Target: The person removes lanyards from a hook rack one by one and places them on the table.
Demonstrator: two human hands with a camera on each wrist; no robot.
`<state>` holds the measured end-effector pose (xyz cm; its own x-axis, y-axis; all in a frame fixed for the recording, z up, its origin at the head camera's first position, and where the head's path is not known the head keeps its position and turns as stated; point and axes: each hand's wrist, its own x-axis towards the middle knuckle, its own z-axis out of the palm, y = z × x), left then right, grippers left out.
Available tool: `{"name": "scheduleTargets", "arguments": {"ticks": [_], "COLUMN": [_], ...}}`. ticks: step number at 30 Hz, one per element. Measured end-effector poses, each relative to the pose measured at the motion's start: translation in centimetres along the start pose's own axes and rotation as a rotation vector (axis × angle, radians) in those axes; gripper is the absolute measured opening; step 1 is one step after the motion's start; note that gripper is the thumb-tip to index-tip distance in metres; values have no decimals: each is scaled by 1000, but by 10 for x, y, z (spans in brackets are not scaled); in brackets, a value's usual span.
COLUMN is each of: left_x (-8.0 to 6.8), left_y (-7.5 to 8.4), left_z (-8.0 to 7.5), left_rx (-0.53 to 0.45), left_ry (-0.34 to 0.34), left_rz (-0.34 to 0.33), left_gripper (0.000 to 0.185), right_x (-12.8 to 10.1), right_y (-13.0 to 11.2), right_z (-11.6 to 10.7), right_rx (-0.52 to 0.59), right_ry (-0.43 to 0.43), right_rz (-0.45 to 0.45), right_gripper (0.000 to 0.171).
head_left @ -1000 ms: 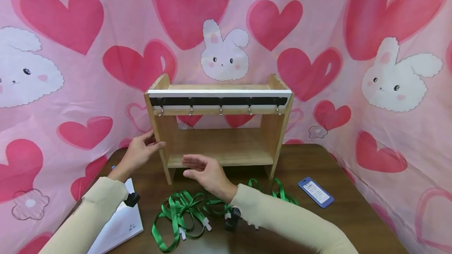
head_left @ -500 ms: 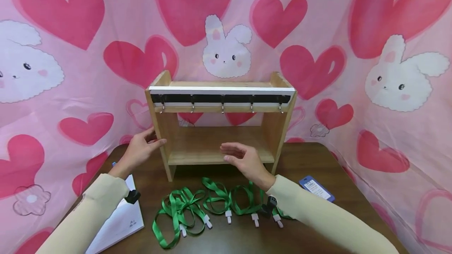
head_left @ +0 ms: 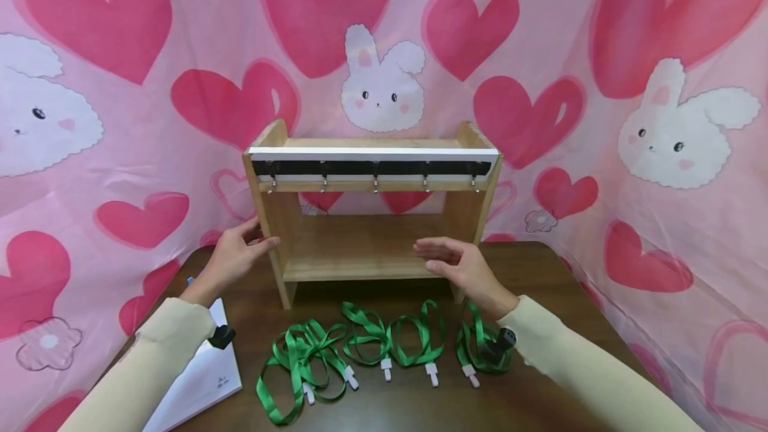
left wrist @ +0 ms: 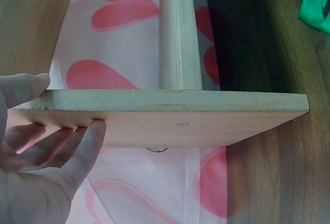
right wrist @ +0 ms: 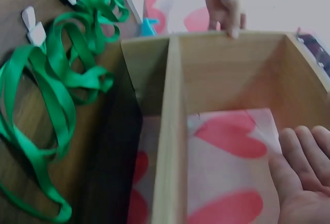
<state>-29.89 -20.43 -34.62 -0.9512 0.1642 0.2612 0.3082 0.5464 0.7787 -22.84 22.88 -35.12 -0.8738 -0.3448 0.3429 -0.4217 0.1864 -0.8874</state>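
A small wooden rack (head_left: 360,249) stands upright on the table, with a dark strip of several metal hooks (head_left: 375,169) across its upper front. My left hand (head_left: 233,257) grips its left side panel (left wrist: 206,123). In the left wrist view the thumb (left wrist: 28,87) lies at the front edge and the fingers (left wrist: 85,146) touch the outer face. My right hand (head_left: 468,269) is held open before the right side panel, palm facing left, holding nothing. The right wrist view shows its fingers (right wrist: 304,154) extended beside the rack's opening. No hook carries anything.
Several green lanyards (head_left: 300,352) with white clips lie in loose coils before the rack; one more lanyard (head_left: 465,345) lies partly under my right wrist. A white booklet (head_left: 201,379) rests at the left. A pink heart-patterned cloth (head_left: 378,12) hangs behind the brown table (head_left: 528,285).
My right hand has swept rightward across the rack's front to its right side. Its sleeve now covers the blue card holder. The left hand keeps its hold on the left panel.
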Motion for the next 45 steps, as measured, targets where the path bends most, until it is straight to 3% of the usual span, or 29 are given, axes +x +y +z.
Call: {"name": "scheduleTargets", "arguments": {"ticks": [10,19,26,30,36,45], "left_x": [-2,1,0,0,-2,1], "left_y": [-1,-1,-1,0,-2,-1], "left_z": [-2,1,-1,0,1,0], "left_rx": [-1,-1,11,16,20,25], "left_ry": [-5,8,-11,-18,-16,-11], "left_rz": [-11,7,-29,-32,-33,-52], "left_gripper": [76,76,80,81,80,77], "right_x": [-10,-17,-24,-27,-26,-25], "right_y": [-2,-3,-5,-5,1,6], "right_z": [-33,-60,-80,-90,-103,-121], "right_rx": [-66,-80,-55,-100,-82,-248], "right_ry": [-3,46,96,133,170,280], "right_rz": [-45,-67,-28,-67,-87,-81], "right_gripper": [42,40,42,40,39,38]}}
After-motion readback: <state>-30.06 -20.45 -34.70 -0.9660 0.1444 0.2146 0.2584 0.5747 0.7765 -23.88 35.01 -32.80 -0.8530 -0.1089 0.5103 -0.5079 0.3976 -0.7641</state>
